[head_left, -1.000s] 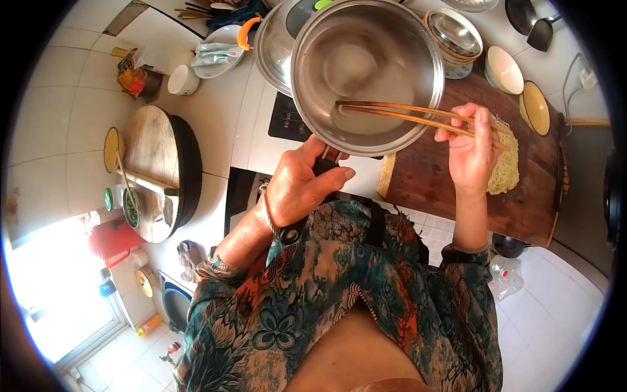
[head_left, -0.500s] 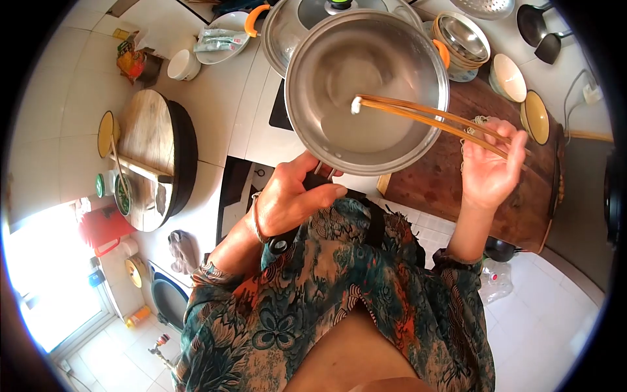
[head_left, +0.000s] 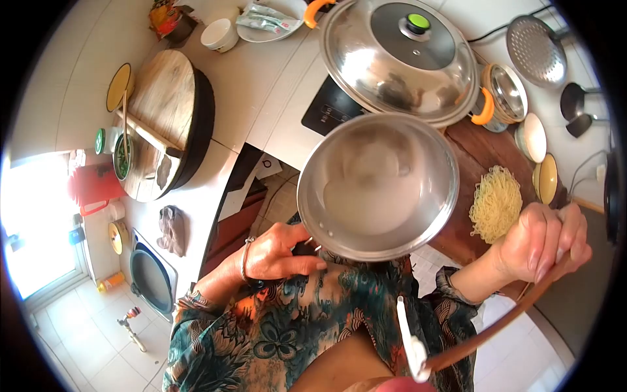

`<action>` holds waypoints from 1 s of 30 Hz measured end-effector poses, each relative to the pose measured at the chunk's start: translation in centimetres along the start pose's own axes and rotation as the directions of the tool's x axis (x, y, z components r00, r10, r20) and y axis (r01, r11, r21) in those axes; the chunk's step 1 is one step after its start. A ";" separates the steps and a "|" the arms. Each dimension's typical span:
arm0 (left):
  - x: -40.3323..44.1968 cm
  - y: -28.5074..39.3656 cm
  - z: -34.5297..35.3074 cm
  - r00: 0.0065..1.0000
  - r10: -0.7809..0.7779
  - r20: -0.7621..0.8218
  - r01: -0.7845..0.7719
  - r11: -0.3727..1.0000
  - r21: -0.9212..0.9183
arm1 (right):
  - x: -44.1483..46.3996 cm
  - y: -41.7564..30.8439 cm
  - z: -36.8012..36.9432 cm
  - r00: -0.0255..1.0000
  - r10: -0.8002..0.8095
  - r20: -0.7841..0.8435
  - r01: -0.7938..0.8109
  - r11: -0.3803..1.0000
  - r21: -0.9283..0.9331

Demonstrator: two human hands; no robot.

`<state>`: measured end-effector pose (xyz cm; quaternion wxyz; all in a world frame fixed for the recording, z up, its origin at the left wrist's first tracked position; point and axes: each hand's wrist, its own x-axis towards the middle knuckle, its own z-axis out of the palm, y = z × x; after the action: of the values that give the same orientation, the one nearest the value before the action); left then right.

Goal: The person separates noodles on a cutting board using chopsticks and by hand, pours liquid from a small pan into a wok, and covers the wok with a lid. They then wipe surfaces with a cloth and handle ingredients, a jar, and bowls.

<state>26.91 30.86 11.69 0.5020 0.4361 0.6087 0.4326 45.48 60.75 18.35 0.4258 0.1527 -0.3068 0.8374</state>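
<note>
My left hand (head_left: pixel 284 253) is closed on the handle of a steel pan (head_left: pixel 379 189), which holds cloudy liquid and hangs over my shirt front and the counter edge. Raised at the right, my right hand (head_left: pixel 552 238) is closed around chopsticks (head_left: pixel 496 323). Their far ends are at the bottom of the view, close to my face, with a white piece (head_left: pixel 415 356) at the tips. Pale noodles (head_left: pixel 496 204) lie on the brown wooden board (head_left: pixel 462 153), just left of my right hand.
A lidded steel wok (head_left: pixel 398 59) stands behind the pan. Bowls (head_left: pixel 530 138) line the board's far edge, and a skimmer (head_left: pixel 535 51) is beyond them. At the left are a round wooden lid (head_left: pixel 160 117) and a small bowl of greens (head_left: pixel 122 157). A sink (head_left: pixel 151 277) is lower left.
The chopsticks have moved out of the pan and down toward my face, carrying the white piece. My right hand has moved right and down. The pan sits lower in view, showing more of the wok.
</note>
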 end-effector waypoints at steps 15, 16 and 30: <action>-4.9 -3.3 -1.9 0.937 -0.065 -0.342 -0.002 0.981 -0.193 | -1.4 6.1 -3.5 0.946 -0.041 -0.320 -0.111 0.890 -0.442; -5.3 -4.1 -2.2 0.923 -0.102 -0.370 0.022 0.976 -0.216 | -1.9 7.9 -3.3 0.915 -0.057 -0.398 -0.126 0.899 -0.419; -3.2 -8.8 -9.8 0.777 -0.343 -0.528 0.041 0.864 -0.501 | -6.6 15.4 -3.9 0.825 0.210 -0.524 -0.439 0.823 -0.360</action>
<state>16.72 24.76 5.19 0.4143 0.0768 0.6571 0.6250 36.98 52.22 6.04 0.3564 -0.2143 -0.4102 0.8117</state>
